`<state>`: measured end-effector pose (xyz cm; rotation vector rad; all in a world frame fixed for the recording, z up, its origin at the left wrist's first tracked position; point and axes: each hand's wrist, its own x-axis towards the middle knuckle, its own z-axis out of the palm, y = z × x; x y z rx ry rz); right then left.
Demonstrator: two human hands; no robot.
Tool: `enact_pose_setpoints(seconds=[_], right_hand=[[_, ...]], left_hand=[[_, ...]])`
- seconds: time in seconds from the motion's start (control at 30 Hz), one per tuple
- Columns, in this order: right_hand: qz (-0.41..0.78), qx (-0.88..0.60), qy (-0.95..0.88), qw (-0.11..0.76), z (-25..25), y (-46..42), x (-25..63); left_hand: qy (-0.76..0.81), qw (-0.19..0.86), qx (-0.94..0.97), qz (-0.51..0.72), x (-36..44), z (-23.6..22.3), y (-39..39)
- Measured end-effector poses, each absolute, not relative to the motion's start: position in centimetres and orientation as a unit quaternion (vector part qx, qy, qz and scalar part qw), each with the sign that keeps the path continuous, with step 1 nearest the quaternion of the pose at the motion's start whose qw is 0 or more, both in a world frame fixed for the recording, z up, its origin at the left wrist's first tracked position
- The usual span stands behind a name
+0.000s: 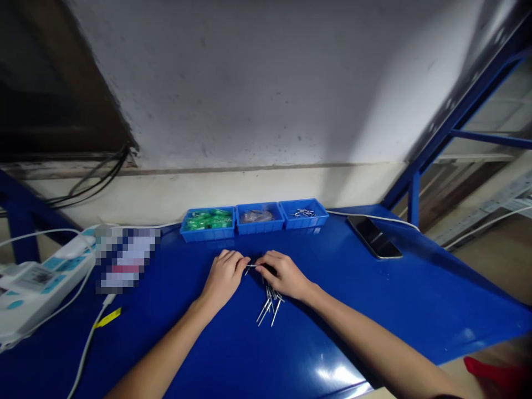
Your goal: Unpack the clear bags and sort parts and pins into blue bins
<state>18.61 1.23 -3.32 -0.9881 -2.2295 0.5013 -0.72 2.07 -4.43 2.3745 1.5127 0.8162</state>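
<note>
Both my hands rest on the blue table (374, 310), fingertips meeting. My left hand (224, 277) is closed in a pinch on one end of a thin metal pin (251, 266). My right hand (282, 274) is closed too, pinching the other end of that pin, and a bundle of several metal pins (269, 306) sticks out from under its palm toward me. Behind my hands stand three small blue trays in a row: one with green parts (208, 224), one with a clear bag (260, 219), one with metal bits (304, 215).
A dark phone (374, 237) lies at the right back, a white cable (374, 217) behind it. A white power strip (37, 282) and a white cable with a yellow tag (108, 317) lie at the left. Blue shelf frame (436, 144) stands at the right.
</note>
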Motion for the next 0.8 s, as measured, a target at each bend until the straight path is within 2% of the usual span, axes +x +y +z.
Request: enact_pose_setpoints(seconds=[0.27, 0.47, 0.8], right_hand=[[0.201, -0.421, -0.787, 0.404, -3.5, 1.7, 18.9], [0.217, -0.421, -0.788, 0.393, -3.8, 1.9, 18.9], [0.240, -0.412, -0.793, 0.378, -4.0, 1.9, 18.8]], left_hand=[[0.502, 0.136, 0.795, 0.313, -0.4, -4.0, 1.3], [0.453, 0.190, 0.803, 0.338, -0.3, -4.1, 1.2], [0.403, 0.187, 0.833, 0.329, -0.6, -3.7, 0.8]])
